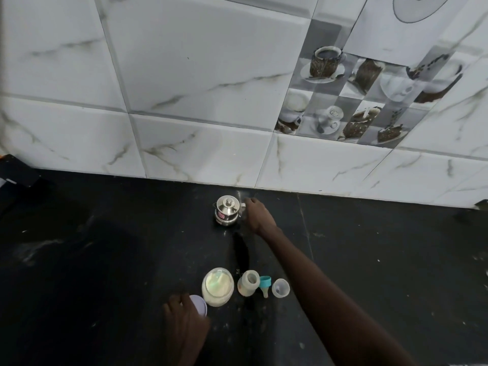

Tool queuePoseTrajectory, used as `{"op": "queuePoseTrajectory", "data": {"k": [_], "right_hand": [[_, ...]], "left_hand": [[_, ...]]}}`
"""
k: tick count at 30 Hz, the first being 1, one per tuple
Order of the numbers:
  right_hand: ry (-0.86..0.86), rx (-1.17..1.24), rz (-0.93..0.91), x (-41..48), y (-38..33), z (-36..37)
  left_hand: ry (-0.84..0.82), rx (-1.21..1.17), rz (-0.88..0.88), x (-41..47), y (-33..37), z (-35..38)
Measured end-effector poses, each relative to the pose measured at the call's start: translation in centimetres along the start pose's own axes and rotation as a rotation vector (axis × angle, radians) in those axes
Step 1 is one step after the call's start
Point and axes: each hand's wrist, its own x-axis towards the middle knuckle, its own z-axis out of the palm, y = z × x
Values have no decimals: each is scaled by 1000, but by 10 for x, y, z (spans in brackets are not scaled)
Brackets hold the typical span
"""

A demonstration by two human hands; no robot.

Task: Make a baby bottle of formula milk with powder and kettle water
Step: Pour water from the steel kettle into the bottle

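A small steel kettle (227,211) with its lid on stands near the wall on the black counter (369,247). My right hand (257,213) reaches to its right side and grips the handle. Nearer to me, an open jar of pale powder (217,286) stands beside the open baby bottle (248,283). To the bottle's right lie a teal collar with its teat (265,285) and a clear cap (280,288). My left hand (184,320) rests on the counter and holds a pale round lid (199,305) just left of the jar.
A white marble-tile wall (211,143) runs along the back of the counter. A dark object (15,170) sits at the far left edge. White specks and smears dot the counter around the bottle and on the left.
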Motion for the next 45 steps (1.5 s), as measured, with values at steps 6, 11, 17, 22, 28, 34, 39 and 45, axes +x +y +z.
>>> {"op": "queuePoseTrajectory", "data": {"k": [6,11,17,22,28,34,39,45], "right_hand": [[-94,-45,1,63,23,8],[-89,28,-42,75,32,22],[-12,103,-105,81,55,25],[1,165,-251,65,73,8],[-107,21,-537,42,84,-22],[-224,-183,-740,14,74,-46],[-277,-254,-740,2,71,-58],[-343,-335,-632,-11,57,-75]], "left_hand": [[-39,-85,-78,7,-11,31],[-109,-145,-107,14,-30,59],[-161,7,-156,1,-7,-6],[216,-342,-181,13,21,-53],[222,-603,223,82,101,-99],[-207,-356,337,116,147,-107],[-268,-302,428,113,154,-101],[-251,-383,440,105,153,-95]]}}
